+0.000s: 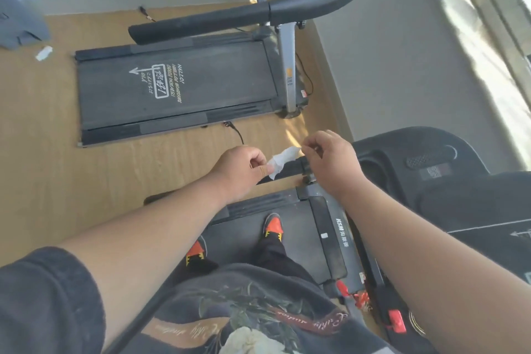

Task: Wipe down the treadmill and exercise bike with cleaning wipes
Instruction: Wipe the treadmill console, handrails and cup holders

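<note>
Standing on the treadmill (287,238), I pinch the wipe (283,160) between my left hand (241,171) and right hand (330,161) above its handrail (290,169), apparently unfolding it before wiping there next.

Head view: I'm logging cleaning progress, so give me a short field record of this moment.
wipe: white wipe, held between both hands above the handrail
left hand: left hand pinches one end
right hand: right hand pinches the other end
handrail: black handrail under the wipe
stance: feet on treadmill belt
nearby: second treadmill on the floor
</note>
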